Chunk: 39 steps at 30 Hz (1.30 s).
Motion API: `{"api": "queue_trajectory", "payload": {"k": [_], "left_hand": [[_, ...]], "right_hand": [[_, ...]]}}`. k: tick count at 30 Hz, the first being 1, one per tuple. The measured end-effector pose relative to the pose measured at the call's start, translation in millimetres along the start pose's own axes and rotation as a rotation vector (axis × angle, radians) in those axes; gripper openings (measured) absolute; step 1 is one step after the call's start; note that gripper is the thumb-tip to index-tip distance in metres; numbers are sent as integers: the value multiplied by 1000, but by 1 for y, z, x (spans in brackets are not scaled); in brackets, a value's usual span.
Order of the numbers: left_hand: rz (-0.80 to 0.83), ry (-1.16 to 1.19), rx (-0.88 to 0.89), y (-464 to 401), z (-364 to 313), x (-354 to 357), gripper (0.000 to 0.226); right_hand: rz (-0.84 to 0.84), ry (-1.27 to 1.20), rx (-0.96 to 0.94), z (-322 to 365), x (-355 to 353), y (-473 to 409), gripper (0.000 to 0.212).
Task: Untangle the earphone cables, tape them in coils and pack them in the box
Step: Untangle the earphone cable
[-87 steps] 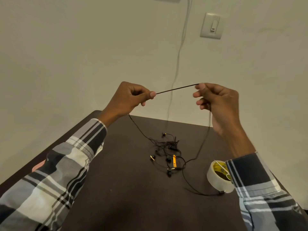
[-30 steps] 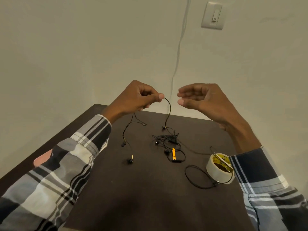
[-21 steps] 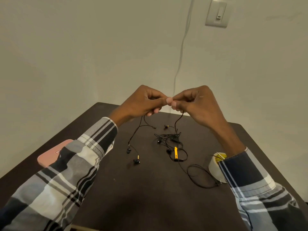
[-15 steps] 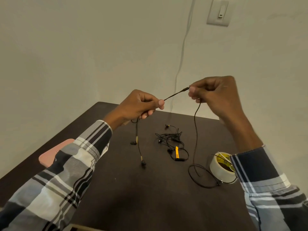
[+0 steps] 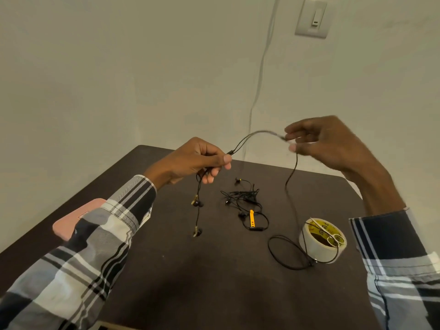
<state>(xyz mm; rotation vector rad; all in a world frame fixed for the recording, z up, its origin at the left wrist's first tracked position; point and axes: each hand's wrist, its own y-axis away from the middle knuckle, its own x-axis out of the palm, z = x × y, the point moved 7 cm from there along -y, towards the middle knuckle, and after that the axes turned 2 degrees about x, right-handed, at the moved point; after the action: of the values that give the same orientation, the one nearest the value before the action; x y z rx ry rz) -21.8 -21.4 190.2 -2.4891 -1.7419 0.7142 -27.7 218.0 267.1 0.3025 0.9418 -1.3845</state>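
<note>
My left hand (image 5: 198, 159) pinches a black earphone cable (image 5: 291, 177) above the dark table. Two earbuds (image 5: 197, 219) dangle from that hand. The cable arcs rightward to my right hand (image 5: 326, 144), whose blurred fingertips pinch it. From there it drops and ends in a loop (image 5: 287, 254) lying against the roll of tape (image 5: 322, 240). A second earphone set (image 5: 245, 202), tangled, with a yellow piece, lies at the table's middle. A pink box (image 5: 71, 221) shows at the left, partly behind my sleeve.
The dark brown table (image 5: 202, 282) stands against a pale wall. A thin white wire (image 5: 259, 79) runs down the wall beside a light switch (image 5: 312, 16). Small scissors rest across the top of the tape roll.
My hands met, then drew apart along the cable. The stretch between them has gone from taut to a slack arc, and my right hand has moved further right.
</note>
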Motion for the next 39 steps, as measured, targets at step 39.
{"api": "queue_trajectory", "payload": {"k": [39], "left_hand": [[-21, 102, 23, 4, -6, -2, 18]], "right_hand": [[104, -270, -73, 31, 40, 5, 15]]}}
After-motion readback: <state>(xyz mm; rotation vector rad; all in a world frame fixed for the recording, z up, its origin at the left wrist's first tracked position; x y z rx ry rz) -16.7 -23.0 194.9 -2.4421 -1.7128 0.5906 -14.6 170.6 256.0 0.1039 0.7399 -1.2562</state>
